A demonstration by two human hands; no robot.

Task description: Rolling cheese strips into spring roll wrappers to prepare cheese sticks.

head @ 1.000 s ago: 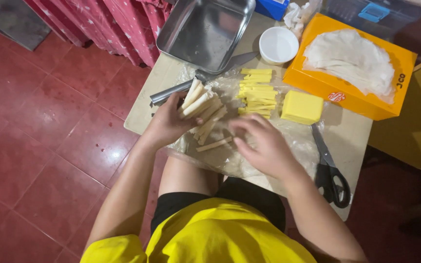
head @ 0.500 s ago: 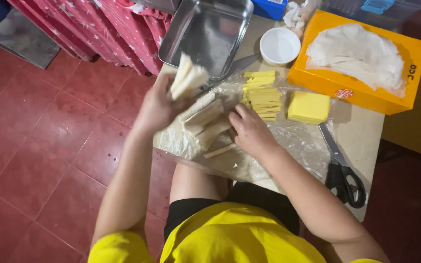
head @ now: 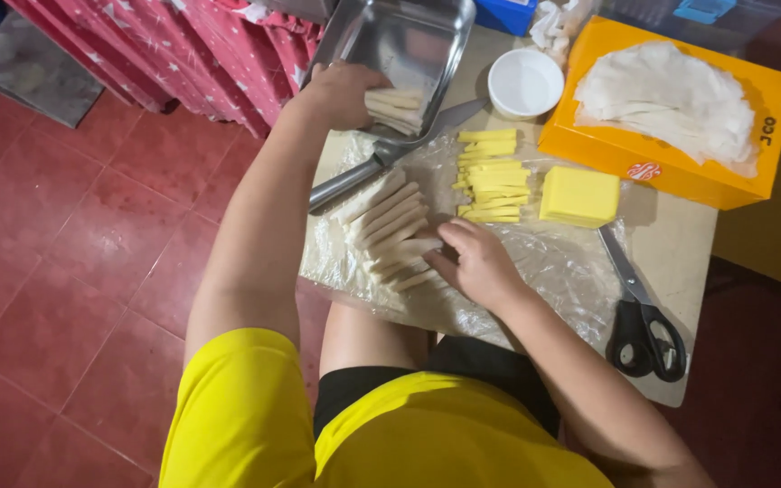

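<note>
Head view, looking down over a small bench (head: 680,262) on a red tiled floor (head: 74,298).

Containers and contents:
- Metal tray (head: 390,36), rectangular, shiny, at the far left of the bench. Holds a few pale rolled sticks (head: 397,107) near its front edge; the rest of its bottom shows bare metal.
- White round bowl (head: 524,81), just right of the tray; what it holds cannot be told.
- Orange box (head: 662,167), open-topped, at the far right. Holds a stack of thin white round wrappers (head: 666,95).
- Clear plastic sheet (head: 544,262), spread flat on the bench as a work surface. On it: a row of pale wrapped rolls (head: 386,221) lying side by side, a pile of yellow cheese sticks (head: 490,176), and a yellow cheese block (head: 578,196) just right of the sticks.

Loose items:
- Knife (head: 381,158), metal handle towards the left, blade reaching under the tray's front edge.
- Black-handled scissors (head: 639,312), lying closed on the bench to the right of the sheet.

Hands:
- Left hand (head: 341,90), reaching into the tray, fingers curled around the rolled sticks there.
- Right hand (head: 472,262), resting on the plastic sheet, fingers loosely bent and touching the nearest end of the row of rolls; not gripping any one that can be seen.

Beyond the bench: red patterned cloth (head: 192,54) hanging at the upper left.
</note>
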